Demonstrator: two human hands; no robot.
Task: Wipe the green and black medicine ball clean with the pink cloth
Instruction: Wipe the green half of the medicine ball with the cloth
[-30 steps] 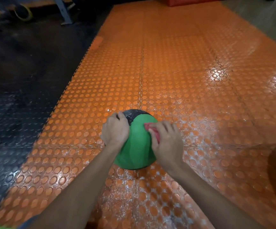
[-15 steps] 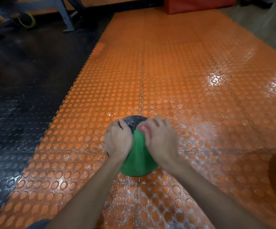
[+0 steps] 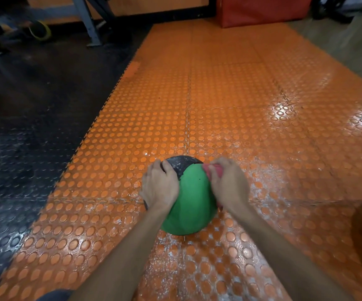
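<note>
Green faces you on the near side of the medicine ball, with a black panel across its far top. It sits on the orange studded floor mat, close in front of you, and white speckled residue shows on the mat around it.

Your left hand lies on the ball's upper left side. Its fingers curl over onto the black panel and grip the ball.

Your right hand is on the upper right side. Its fingers are bent round the pink cloth and press it against the ball where the green meets the black. Only a small bunched part of the cloth shows beyond your fingers, and a sliver of pink peeks out below your wrist. The rest is hidden under your palm.

Black studded flooring borders the mat on your left. A red padded block stands at the mat's far end. At the far left, grey metal frame legs stand on the dark floor with a yellow ring near them. That corner is too blurred for you to make out more.
</note>
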